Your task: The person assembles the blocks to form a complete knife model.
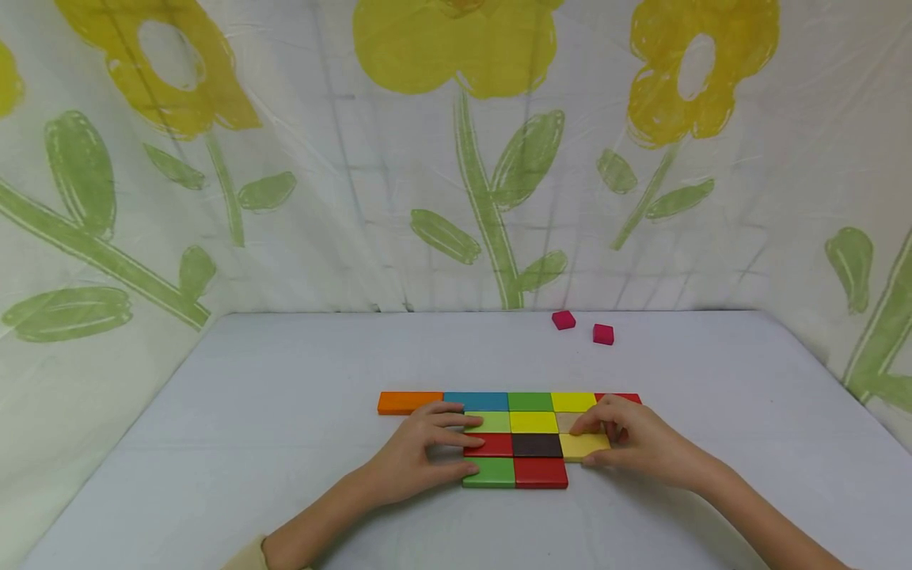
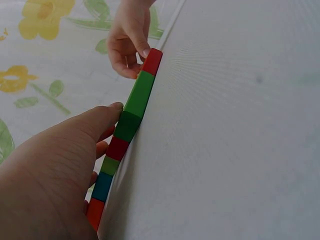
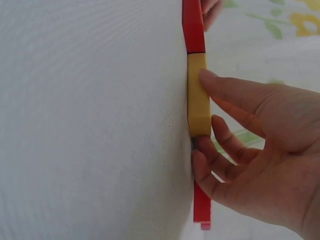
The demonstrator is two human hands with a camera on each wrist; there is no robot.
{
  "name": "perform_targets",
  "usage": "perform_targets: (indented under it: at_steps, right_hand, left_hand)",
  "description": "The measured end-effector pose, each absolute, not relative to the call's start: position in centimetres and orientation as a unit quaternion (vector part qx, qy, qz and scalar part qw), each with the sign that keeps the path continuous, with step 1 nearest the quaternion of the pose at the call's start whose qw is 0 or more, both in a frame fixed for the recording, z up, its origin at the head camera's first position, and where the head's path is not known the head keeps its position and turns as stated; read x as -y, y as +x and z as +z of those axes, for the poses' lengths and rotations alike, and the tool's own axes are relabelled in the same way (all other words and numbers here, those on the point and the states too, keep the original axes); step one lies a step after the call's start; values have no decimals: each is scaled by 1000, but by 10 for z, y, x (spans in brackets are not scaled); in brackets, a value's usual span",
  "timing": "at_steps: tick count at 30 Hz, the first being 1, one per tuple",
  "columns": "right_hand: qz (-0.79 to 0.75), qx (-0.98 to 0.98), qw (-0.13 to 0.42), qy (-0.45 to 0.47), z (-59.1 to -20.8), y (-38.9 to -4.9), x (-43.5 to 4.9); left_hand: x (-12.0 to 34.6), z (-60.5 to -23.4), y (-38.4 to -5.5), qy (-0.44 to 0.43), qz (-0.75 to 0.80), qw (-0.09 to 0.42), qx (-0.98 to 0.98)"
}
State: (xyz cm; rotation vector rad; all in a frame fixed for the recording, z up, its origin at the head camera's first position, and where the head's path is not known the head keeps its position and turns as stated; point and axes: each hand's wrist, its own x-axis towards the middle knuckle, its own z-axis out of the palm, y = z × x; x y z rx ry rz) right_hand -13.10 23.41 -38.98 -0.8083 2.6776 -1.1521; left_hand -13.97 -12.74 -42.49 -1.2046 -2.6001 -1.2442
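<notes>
Flat coloured wooden blocks lie edge to edge in rows on the table. My right hand (image 1: 644, 443) pinches a pale yellow block (image 1: 586, 449) at the right end of a row, thumb at its near edge and a finger at its far edge. It lies against a dark brown block (image 1: 537, 445). My left hand (image 1: 409, 455) lies along the left side, its extended fingers touching a light green block (image 1: 492, 422), a red block (image 1: 495, 446) and the front green block (image 1: 488, 473). Beside that one is another red block (image 1: 541, 473). A beige block (image 1: 566, 423) is partly covered by my right fingers.
An orange block (image 1: 409, 403) and a blue block (image 1: 476, 401) begin the back row, which runs on to a red block (image 1: 618, 397). Two small crimson blocks (image 1: 564, 320) lie near the far table edge. A flower-painted cloth (image 1: 342, 198) hangs behind the white table (image 1: 285, 380).
</notes>
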Motion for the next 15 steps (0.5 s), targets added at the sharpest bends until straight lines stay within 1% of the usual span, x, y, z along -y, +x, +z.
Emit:
perform_targets:
  at_steps: [9,15]
  right_hand:
    - [-385,-880,57,-271,-391,-131,-234]
    - [-397,-876,79,-261,-389,-131,-237]
  left_hand:
    - [128,-424,-139,-386,-398,10,832]
    - [128,-425,-140,-390,-400,13,829]
